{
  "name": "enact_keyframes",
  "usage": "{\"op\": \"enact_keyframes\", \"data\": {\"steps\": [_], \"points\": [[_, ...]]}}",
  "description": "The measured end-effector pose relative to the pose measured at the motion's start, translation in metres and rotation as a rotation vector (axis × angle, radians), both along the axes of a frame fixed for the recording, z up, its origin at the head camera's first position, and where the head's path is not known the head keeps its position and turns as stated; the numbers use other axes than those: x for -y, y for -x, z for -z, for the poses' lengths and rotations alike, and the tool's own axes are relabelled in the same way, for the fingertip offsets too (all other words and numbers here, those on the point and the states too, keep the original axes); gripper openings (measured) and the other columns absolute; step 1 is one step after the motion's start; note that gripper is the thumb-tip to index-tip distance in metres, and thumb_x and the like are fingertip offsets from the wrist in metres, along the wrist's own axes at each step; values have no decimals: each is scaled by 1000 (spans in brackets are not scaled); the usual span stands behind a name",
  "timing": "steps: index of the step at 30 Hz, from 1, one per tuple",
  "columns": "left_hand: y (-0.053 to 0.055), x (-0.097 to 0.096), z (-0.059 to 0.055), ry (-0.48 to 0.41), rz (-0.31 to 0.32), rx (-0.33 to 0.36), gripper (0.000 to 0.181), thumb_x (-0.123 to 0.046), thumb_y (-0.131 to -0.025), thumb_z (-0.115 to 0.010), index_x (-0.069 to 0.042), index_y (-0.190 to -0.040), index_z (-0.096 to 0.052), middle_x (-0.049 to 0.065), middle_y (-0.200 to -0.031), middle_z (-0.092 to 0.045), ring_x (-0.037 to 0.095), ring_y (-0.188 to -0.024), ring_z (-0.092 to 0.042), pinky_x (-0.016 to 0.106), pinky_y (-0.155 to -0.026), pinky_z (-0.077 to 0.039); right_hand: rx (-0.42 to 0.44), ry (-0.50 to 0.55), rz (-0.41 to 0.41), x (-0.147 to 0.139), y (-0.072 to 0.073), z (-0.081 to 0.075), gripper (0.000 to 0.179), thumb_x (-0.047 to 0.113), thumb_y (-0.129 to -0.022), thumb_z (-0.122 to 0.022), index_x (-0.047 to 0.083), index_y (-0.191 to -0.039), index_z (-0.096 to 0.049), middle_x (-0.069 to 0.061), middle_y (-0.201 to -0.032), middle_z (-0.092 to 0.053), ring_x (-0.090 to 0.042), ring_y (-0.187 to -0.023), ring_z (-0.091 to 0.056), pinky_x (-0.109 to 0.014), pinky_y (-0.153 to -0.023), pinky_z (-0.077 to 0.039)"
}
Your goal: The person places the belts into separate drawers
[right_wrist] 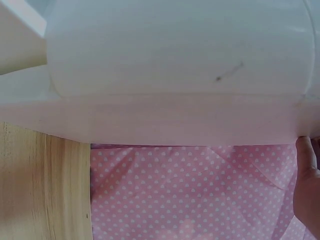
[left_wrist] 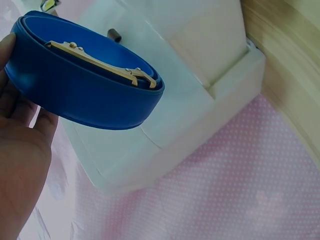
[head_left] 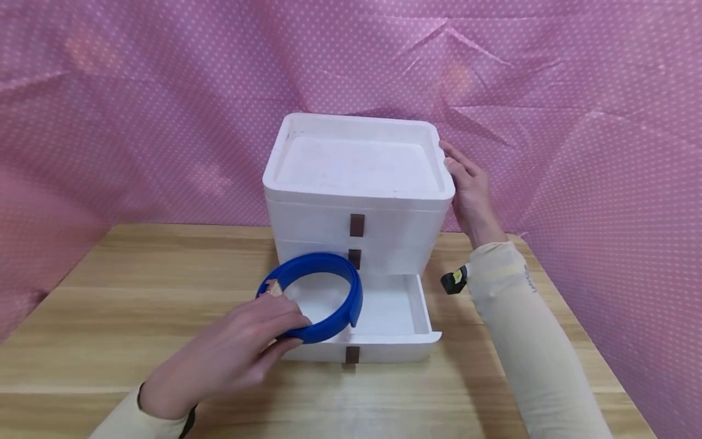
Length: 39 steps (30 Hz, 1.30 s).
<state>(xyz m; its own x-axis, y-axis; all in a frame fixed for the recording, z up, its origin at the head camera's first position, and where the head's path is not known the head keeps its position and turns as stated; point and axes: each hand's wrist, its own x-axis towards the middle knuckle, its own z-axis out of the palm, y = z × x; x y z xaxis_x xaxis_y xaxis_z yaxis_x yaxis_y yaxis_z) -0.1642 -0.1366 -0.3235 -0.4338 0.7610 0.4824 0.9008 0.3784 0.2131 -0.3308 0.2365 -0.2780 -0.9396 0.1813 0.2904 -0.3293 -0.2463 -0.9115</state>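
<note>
A coiled blue belt (head_left: pixel 329 330) with a gold buckle (head_left: pixel 273 288) is pinched between the thumb and fingers of my left hand (head_left: pixel 236 341). The coil is above the open bottom drawer (head_left: pixel 392 305) of a white drawer unit (head_left: pixel 312 222). In the left wrist view the belt (left_wrist: pixel 85 95) shows its loops and the buckle along its inner edge. My right hand (head_left: pixel 468 189) rests against the upper right side of the unit, its thumb near the top rim. The right wrist view shows that hand (right_wrist: pixel 307 185) touching the white side wall.
The upper two drawers are closed, each with a brown pull tab (head_left: pixel 357 225). The unit's top is a shallow recessed tray (head_left: pixel 356 164). A wooden table (head_left: pixel 137 292) lies beneath, and pink dotted cloth (head_left: pixel 192 110) hangs behind and at both sides.
</note>
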Motion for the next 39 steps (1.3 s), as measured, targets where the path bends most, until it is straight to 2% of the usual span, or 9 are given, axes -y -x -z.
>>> {"op": "enact_keyframes", "data": {"steps": [6,11,16,18,26,33,39], "points": [[9,-12,-7,28,15,81,20,-10,-87,-76,-15,-104,-67,-13,-97,-58,4,-88,-52,27,-76,-54,-28,21,-4,-2,1,-2,38,11,-94,-66,6,-131,-62,-8,-138,-57,-21,-111,-59,-22,-82,-57],[14,-20,-10,55,46,73,17,-11,-88,-75,-14,-102,-67,-12,-92,-55,6,-84,-50,31,-78,-52,-31,17,0,-2,2,-3,38,11,-93,-67,6,-131,-63,-8,-137,-58,-21,-110,-59,-23,-82,-57],[16,-27,-12,89,58,97,16,-10,-87,-76,-14,-100,-68,-11,-89,-55,6,-82,-49,37,-85,-53,-22,25,-8,-1,2,-1,38,11,-93,-67,7,-131,-63,-9,-135,-58,-21,-110,-59,-24,-83,-57],[15,-30,-12,99,62,104,17,-10,-86,-77,-14,-100,-68,-11,-89,-56,6,-81,-50,38,-85,-54,-19,22,-8,-1,2,0,38,11,-93,-67,7,-131,-63,-9,-135,-58,-21,-110,-60,-24,-83,-57],[8,-39,-11,132,92,159,15,-10,-87,-75,-14,-100,-69,-10,-92,-58,7,-85,-51,24,-79,-53,-19,32,10,-3,0,2,38,10,-93,-66,6,-130,-63,-9,-136,-58,-20,-108,-60,-22,-81,-57],[7,-43,-5,128,119,113,17,-7,-86,-76,-14,-99,-68,-10,-88,-54,6,-82,-48,24,-76,-50,-7,8,5,-1,0,2,39,13,-93,-66,7,-132,-63,-9,-135,-58,-15,-96,-62,-19,-71,-57],[4,-46,-4,148,128,107,17,-8,-86,-75,-14,-101,-68,-10,-91,-56,7,-83,-50,27,-80,-51,-20,5,11,1,2,1,38,13,-93,-67,8,-130,-64,-9,-134,-59,-18,-102,-62,-21,-74,-57]]}}
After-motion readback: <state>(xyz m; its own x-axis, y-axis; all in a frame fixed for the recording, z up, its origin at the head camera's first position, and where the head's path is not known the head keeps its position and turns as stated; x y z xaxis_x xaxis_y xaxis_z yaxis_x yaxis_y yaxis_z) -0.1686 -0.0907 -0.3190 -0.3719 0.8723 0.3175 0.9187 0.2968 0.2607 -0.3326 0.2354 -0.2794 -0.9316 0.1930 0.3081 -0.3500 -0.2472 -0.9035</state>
